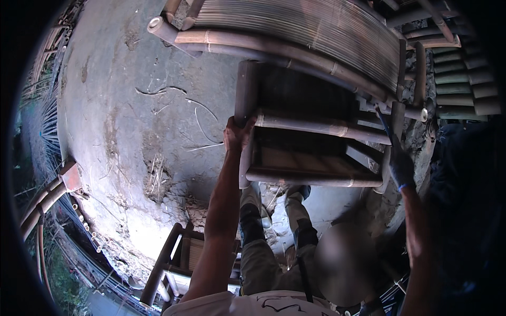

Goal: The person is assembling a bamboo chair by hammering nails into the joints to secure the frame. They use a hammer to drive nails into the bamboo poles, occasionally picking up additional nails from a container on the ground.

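Gripping the bamboo frame (311,152) at both ends, the person held it up off the dirt floor (132,105): left hand (238,134) fingers were wrapped round its left upright post, right hand (400,167) fingers were clenched on its right post. Just beyond its far edge lay a slatted bamboo bench (316,31); stacked bamboo poles (464,84) sat right.
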The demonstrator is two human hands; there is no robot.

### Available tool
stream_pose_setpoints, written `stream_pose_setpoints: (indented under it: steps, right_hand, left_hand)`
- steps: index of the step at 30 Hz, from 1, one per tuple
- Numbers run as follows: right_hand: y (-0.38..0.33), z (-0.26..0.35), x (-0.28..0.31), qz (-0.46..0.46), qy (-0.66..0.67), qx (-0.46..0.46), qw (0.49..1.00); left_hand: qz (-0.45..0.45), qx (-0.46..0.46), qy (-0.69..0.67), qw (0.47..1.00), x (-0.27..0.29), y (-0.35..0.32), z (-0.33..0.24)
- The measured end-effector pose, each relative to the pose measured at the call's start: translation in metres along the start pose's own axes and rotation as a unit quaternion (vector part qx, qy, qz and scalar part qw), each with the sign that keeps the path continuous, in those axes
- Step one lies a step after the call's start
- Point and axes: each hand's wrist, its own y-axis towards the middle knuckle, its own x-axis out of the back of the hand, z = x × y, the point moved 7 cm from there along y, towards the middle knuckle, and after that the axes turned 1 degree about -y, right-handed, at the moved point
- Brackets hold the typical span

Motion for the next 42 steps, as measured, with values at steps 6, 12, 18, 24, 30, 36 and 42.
stream_pose_setpoints:
  steps: [6,12,18,24,30,36,42]
  right_hand:
    - [-0.085,0.188,0.017,0.082,0.580,-0.172,0.792]
    - [-0.057,0.299,-0.023,-0.009,0.660,-0.012,0.751]
    - [-0.020,0.342,0.015,-0.030,0.499,0.113,0.858]
    - [-0.013,0.344,0.025,-0.071,0.265,0.165,0.947]
    - [-0.011,0.332,0.058,-0.002,0.458,0.032,0.888]
    - [0.006,0.334,0.015,-0.003,0.348,0.128,0.929]
    - [-0.009,0.332,0.006,-0.124,0.272,0.166,0.940]
  left_hand:
    - [0.046,-0.069,-0.074,0.994,-0.008,0.000,-0.002]
    - [0.072,-0.021,-0.004,0.997,-0.001,-0.010,-0.005]
    - [0.055,0.000,0.007,0.998,0.007,-0.008,-0.007]
    - [0.049,-0.003,0.013,0.999,0.002,-0.007,0.001]
    - [0.023,-0.009,-0.007,1.000,0.005,-0.009,0.008]
    - [0.035,-0.004,0.011,0.999,0.005,-0.012,0.004]
    - [0.027,-0.006,0.000,1.000,0.004,-0.007,0.006]
